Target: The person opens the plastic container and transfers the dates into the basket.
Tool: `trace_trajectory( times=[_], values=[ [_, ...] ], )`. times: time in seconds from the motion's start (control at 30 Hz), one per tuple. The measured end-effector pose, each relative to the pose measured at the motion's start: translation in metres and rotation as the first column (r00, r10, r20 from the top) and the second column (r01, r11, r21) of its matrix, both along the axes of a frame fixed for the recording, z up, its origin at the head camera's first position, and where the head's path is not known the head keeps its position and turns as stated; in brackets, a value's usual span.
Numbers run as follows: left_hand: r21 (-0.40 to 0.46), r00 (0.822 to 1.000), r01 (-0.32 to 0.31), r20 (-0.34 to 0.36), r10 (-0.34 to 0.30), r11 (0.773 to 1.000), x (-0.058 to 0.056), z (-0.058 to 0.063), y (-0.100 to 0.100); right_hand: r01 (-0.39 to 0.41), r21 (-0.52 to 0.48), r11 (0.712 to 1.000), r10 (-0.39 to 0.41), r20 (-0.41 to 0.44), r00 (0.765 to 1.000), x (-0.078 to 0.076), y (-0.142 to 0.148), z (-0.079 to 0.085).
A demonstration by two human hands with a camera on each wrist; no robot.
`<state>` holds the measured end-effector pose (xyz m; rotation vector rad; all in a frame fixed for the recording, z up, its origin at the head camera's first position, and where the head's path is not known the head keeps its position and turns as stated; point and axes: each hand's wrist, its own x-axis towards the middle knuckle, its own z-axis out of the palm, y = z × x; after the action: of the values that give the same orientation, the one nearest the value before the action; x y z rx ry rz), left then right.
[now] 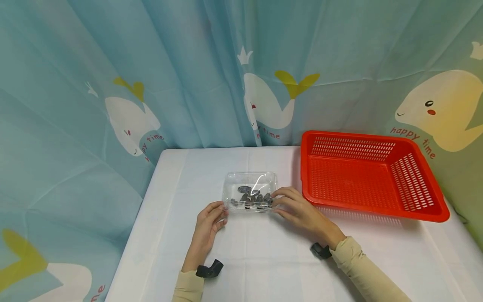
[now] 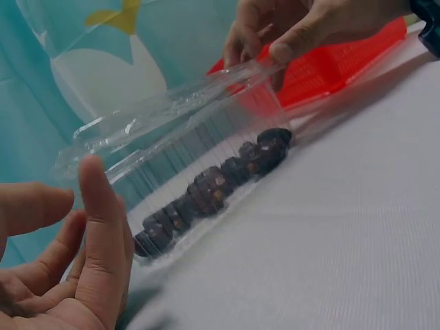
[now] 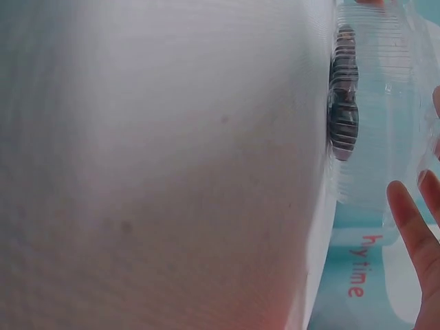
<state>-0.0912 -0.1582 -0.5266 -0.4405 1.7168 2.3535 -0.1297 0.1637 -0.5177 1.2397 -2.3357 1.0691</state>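
A clear plastic clamshell box (image 1: 230, 184) lies on the white table with several dark, oblong, wrinkled pieces (image 2: 206, 189) on its bottom. What these pieces are cannot be told. My left hand (image 1: 209, 222) is at the front left corner, thumb and fingers around the lid's rim. At the right end, my right hand (image 1: 302, 212) pinches the rim, its thumb in front and its fingers over the edge. In the right wrist view, the right thumb and fingertips (image 3: 405, 206) are close to the clear wall, partly out of frame.
A red perforated plastic basket (image 1: 309, 188) stands at the right of the white-clothed table (image 1: 188, 176), just beyond my right hand. Behind and to the left hangs a light blue curtain (image 1: 188, 84) printed with whales. A black wrist camera (image 1: 209, 269) sits on each wrist.
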Motion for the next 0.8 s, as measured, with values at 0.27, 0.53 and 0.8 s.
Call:
trace_trajectory(
  times=[0.27,0.53,0.8],
  values=[
    [0.035,1.0,0.011,0.017,-0.012,0.999,-0.0014,0.0032,0.0007,0.018,0.034,0.999,-0.016,-0.049,0.999,0.0003,-0.0004,0.001],
    [0.046,0.998,-0.042,0.038,0.04,0.998,-0.0032,0.0058,0.0018,0.018,0.071,0.997,-0.007,-0.142,0.99,0.0001,-0.0043,-0.0005],
    [0.003,0.997,-0.068,0.026,0.068,0.998,-0.0049,0.0082,0.0031,0.035,0.088,0.995,-0.016,-0.215,0.977,-0.001,-0.0039,-0.0031]
  ],
)
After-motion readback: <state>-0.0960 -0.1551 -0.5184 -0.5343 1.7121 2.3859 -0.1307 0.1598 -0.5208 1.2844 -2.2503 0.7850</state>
